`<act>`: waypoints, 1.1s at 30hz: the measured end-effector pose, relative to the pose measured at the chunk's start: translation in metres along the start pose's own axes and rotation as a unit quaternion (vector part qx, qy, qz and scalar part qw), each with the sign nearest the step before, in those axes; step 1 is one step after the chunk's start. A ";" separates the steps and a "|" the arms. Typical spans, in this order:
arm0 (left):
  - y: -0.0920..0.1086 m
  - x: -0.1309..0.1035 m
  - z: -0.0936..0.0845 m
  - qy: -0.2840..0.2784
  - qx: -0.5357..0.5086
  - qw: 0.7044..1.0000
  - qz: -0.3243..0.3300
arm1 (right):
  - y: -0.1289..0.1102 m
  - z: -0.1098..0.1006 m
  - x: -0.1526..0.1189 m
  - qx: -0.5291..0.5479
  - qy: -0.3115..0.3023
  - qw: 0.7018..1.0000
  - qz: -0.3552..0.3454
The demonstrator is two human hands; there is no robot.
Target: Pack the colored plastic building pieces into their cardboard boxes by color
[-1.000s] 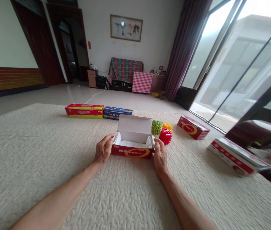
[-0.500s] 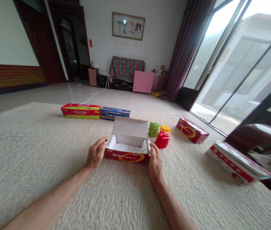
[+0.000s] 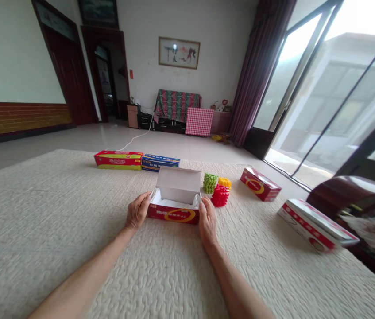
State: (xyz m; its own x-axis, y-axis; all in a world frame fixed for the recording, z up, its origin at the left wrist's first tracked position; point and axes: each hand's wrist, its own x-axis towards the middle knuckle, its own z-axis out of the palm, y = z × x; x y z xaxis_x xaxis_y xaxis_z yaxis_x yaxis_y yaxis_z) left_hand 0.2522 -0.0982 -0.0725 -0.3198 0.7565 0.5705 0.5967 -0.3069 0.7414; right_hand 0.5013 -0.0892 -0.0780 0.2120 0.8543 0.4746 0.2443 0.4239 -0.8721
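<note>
While lid [image 3: 178, 180] stands open, curled hands [image 3: 138, 211] [image 3: 208, 218] grip box [image 3: 174, 214].

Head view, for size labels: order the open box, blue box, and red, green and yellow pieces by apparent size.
1. Open box
2. Blue box
3. Red piece and green piece: unsure; red is nearer the camera
4. Yellow piece, partly hidden

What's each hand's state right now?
Left hand: holding the left end of the open red box.
Right hand: holding the same box's right end.
</note>
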 end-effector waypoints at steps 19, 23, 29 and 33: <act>0.001 -0.006 0.003 -0.009 0.008 1.000 -0.027 | -0.006 -0.001 -0.001 0.049 -0.046 0.997 0.041; 0.001 -0.010 0.000 -0.022 -0.013 0.999 -0.036 | -0.006 -0.002 -0.002 0.077 -0.045 0.995 0.045; 0.004 -0.015 0.001 -0.075 -0.049 0.994 -0.065 | 0.000 -0.011 -0.004 0.087 -0.008 0.994 0.063; 0.016 -0.018 0.006 -0.133 -0.060 0.988 -0.057 | 0.005 -0.030 -0.008 0.069 0.022 0.996 0.059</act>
State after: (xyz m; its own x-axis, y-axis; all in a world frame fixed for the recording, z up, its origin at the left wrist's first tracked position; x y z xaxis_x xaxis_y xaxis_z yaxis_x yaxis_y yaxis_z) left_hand 0.2721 -0.1131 -0.0736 -0.1643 0.9102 0.3801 0.4710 -0.2662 0.8410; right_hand 0.5293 -0.1032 -0.0822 0.2739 0.8877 0.3701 0.0831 0.3615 -0.9287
